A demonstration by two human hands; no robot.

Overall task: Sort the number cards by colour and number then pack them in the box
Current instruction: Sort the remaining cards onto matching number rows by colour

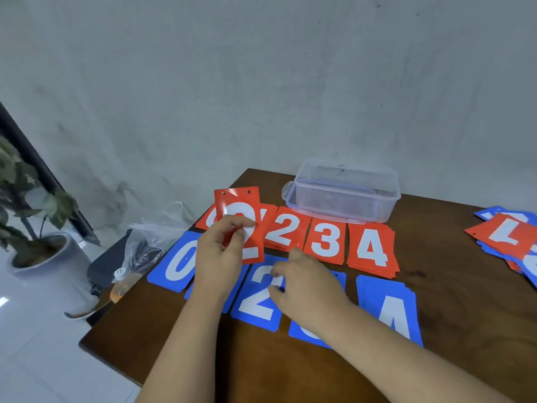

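A dark wooden table carries the cards in two rows. Toward its far edge stands a clear plastic box, its walls see-through; what lies inside cannot be made out for certain, only a faint bluish shape near the bottom. In front of the box runs the red row: the red 2 pile, the red 3 pile and the red 4 pile, edge to edge. Nearer the person lies the blue row: the blue 0 card, the blue 2 card and the blue 4 card. At the right edge sits a loose heap of mixed cards.

The left hand pinches a red card between thumb and fingers, holding it upright above the left end of the red row. The right hand rests curled on the blue row, fingertips touching the blue 2 card; whether it grips anything cannot be told.
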